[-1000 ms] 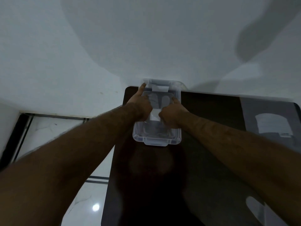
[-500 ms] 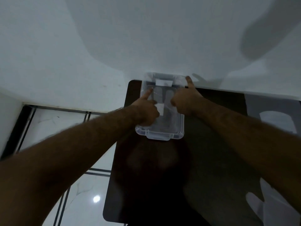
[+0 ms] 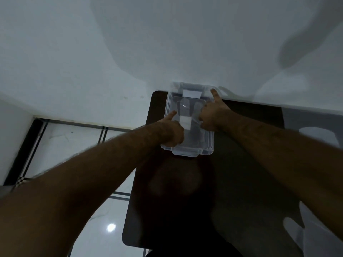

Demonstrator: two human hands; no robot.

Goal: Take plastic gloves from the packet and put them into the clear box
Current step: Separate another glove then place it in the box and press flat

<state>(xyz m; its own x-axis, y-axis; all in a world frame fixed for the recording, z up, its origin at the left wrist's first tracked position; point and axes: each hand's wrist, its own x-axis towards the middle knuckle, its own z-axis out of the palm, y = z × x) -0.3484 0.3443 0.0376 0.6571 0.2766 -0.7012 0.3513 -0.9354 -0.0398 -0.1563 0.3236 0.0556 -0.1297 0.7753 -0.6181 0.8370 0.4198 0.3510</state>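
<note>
Since gloves (image 3: 187, 112) already show through the box (image 3: 188, 152) at the table's (image 3: 241, 182) far edge by the wall (image 3: 130, 52), the step looks like pressing its lid shut. Its long axis runs away from the person, near tab facing them. Left hand (image 3: 171, 133) rests curled on the near-left corner, thumb out; right hand (image 3: 212, 115) likewise curled, thumb at the far-right corner. Next, I judge, even pressure along the rim.
</note>
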